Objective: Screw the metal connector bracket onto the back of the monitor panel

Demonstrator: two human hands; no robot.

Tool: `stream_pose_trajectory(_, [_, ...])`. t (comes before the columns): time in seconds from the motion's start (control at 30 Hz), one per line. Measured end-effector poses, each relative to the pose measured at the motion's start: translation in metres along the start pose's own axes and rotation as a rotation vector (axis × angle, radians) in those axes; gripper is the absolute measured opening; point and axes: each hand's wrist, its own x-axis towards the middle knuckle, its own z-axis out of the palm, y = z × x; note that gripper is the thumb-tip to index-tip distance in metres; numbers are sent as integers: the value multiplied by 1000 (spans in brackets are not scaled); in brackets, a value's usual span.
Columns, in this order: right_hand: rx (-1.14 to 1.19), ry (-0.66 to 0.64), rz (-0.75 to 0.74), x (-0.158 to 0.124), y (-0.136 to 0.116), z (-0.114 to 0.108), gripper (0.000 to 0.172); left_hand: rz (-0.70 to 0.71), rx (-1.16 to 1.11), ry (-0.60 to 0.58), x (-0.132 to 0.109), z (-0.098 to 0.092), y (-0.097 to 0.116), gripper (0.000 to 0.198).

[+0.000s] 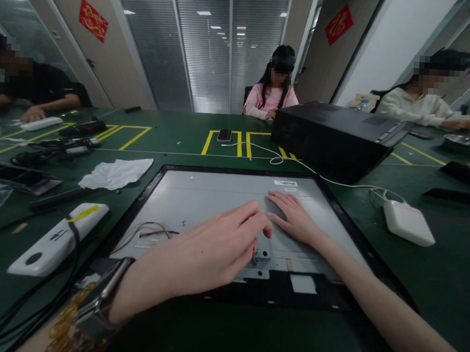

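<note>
A flat display panel (pixel 226 196), grey metal back upwards in a black frame, lies before me. My left hand (pixel 231 239), with a watch (pixel 104 295) at the wrist, is closed over the panel's lower middle. Its fingertips pinch a small tool with an orange part (pixel 255 248), mostly hidden by the hand. The tool points down at a metal bracket (pixel 263 265) with holes. My right hand (pixel 296 217) rests flat on the panel, fingers stretched out. Thin coloured wires (pixel 148 226) run along the panel's left side.
Behind the panel stands a large black casing (pixel 333 134). A white power adapter (pixel 409 223) with its cable lies right. To the left are a white power bank (pixel 59 239), black cables (pixel 58 292) and a crumpled tissue (pixel 115 173). A phone (pixel 224 135) lies ahead. Several people sit around.
</note>
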Motion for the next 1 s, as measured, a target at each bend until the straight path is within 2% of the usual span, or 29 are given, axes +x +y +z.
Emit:
stream_pose_trajectory(0.2, [0, -5, -3, 0, 0, 0, 52, 45, -48, -80, -1, -5, 9, 26])
stream_pose_trajectory(0.3, [-1, -5, -5, 0, 0, -1, 52, 26, 52, -83, -1, -3, 11, 20])
stream_pose_trajectory(0.47, [-5, -3, -2, 0, -1, -2, 51, -4, 248, -17, 0, 4, 7, 8])
stream_pose_trajectory(0.6, [-11, -1, 0, 0, -1, -1, 52, 31, 388, 32, 2, 8, 1, 18])
stream_pose_trajectory(0.7, [-9, -1, -1, -1, -1, -1, 52, 34, 469, 22, 3, 8, 1, 29])
stream_pose_trajectory(0.77, [-7, -1, -1, -1, -1, -1, 52, 14, 453, -5, 3, 4, 4, 26])
stream_pose_trajectory(0.87, [-7, -1, 2, 0, -1, -1, 51, -36, 358, -40, 1, -3, 10, 11])
stream_pose_trajectory(1.0, [-5, -2, 5, 0, -1, -1, 51, -83, 330, -45, -1, -8, 12, 10])
